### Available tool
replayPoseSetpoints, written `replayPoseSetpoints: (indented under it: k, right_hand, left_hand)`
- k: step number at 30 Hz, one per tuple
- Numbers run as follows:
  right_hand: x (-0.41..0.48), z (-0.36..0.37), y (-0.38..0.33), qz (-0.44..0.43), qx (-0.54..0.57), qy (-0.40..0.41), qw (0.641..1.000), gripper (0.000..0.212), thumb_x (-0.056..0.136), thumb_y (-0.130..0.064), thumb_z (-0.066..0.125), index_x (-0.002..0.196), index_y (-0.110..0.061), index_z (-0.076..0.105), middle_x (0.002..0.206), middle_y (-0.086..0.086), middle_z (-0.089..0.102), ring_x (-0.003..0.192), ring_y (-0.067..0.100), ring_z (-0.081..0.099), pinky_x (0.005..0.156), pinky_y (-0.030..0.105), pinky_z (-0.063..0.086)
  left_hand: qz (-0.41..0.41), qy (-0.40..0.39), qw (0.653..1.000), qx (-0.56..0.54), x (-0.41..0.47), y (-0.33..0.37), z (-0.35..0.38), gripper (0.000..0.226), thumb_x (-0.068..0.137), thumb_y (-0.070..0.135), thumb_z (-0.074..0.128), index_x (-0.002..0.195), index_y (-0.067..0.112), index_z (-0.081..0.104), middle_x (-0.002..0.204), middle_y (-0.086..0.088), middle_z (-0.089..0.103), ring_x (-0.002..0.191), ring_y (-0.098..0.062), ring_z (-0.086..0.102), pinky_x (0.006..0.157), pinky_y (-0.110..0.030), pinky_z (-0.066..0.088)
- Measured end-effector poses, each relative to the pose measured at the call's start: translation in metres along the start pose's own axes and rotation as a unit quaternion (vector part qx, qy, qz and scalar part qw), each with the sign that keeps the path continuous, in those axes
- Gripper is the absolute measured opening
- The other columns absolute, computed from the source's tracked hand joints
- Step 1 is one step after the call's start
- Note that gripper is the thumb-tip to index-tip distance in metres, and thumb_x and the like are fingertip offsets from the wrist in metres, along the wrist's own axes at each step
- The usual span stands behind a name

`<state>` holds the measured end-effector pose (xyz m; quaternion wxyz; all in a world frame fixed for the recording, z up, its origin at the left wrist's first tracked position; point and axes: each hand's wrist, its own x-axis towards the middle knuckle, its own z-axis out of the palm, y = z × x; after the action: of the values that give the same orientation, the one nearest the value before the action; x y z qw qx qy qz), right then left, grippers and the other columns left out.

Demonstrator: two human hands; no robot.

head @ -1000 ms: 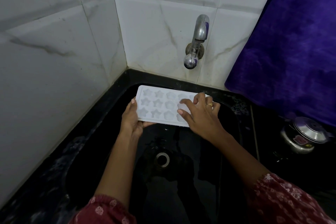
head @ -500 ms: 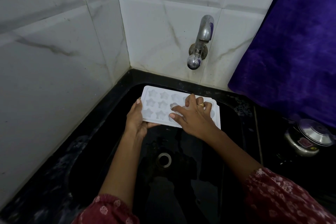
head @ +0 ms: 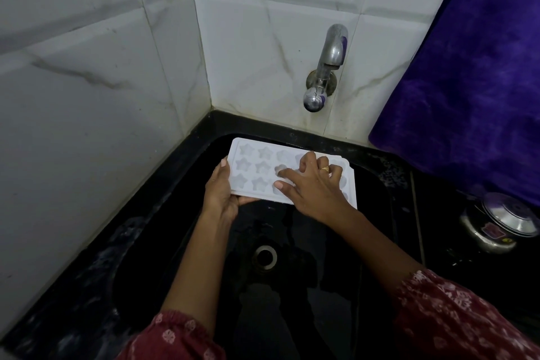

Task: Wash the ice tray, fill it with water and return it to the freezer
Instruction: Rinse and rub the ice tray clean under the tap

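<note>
Head view: washing step, by the look of it. White ice tray (head: pixel 264 168) held over the black sink (head: pixel 181 242), below and left of the tap (head: pixel 323 73). Left hand (head: pixel 220 191) clasped round the tray's near-left edge; right hand (head: pixel 311 184) spread on top, fingertips (head: pixel 281 173) in the star moulds, gripping nothing. No water visible from the tap. Next, probably: opening the tap, rinsing. No legible writing; small label on the steel pot (head: pixel 501 225), unreadable.
</note>
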<state>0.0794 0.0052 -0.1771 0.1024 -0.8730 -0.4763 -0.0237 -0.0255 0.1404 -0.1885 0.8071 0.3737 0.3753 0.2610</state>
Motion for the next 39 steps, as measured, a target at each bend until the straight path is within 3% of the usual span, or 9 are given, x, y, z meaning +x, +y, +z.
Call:
replayPoseSetpoints:
  k: [6,15,30,39]
  right_hand:
    - [0.002,-0.004,-0.011,-0.007,-0.001,0.054,0.999,0.043,0.091,-0.057,0.031,0.123,-0.034,0.048,0.116,0.004,0.036,0.107,0.022,0.033,0.088,0.038,0.017]
    - [0.016,0.005,-0.027,-0.042,-0.009,0.007,0.999,0.046,0.09,-0.059,0.03,0.124,-0.035,0.049,0.124,0.005,0.035,0.112,0.025,0.033,0.09,0.041,0.017]
    - [0.017,0.005,-0.021,-0.032,-0.024,-0.001,0.999,0.043,0.091,-0.059,0.03,0.124,-0.039,0.048,0.127,0.004,0.034,0.115,0.025,0.031,0.09,0.041,0.016]
    - [0.018,0.002,-0.021,-0.004,0.036,-0.02,0.999,0.039,0.092,-0.056,0.031,0.122,-0.04,0.049,0.123,0.004,0.033,0.115,0.023,0.029,0.093,0.041,0.016]
  left_hand:
    - [-0.004,0.005,1.0,-0.009,-0.002,-0.001,-0.002,0.03,0.098,0.038,0.037,0.113,0.02,0.055,0.103,-0.008,0.066,0.09,-0.028,0.065,0.063,-0.047,0.055]
    - [-0.013,-0.002,1.0,-0.02,-0.002,-0.003,-0.002,0.028,0.098,0.038,0.037,0.101,0.021,0.06,0.098,-0.009,0.067,0.081,-0.026,0.067,0.053,-0.042,0.057]
    - [-0.022,0.006,0.999,-0.024,-0.004,-0.003,0.002,0.038,0.098,0.036,0.038,0.125,0.014,0.053,0.117,-0.015,0.062,0.097,-0.032,0.063,0.061,-0.047,0.054]
    - [-0.011,0.005,1.0,-0.02,-0.004,0.002,0.001,0.038,0.098,0.036,0.039,0.124,0.014,0.054,0.117,-0.016,0.063,0.097,-0.033,0.064,0.067,-0.049,0.055]
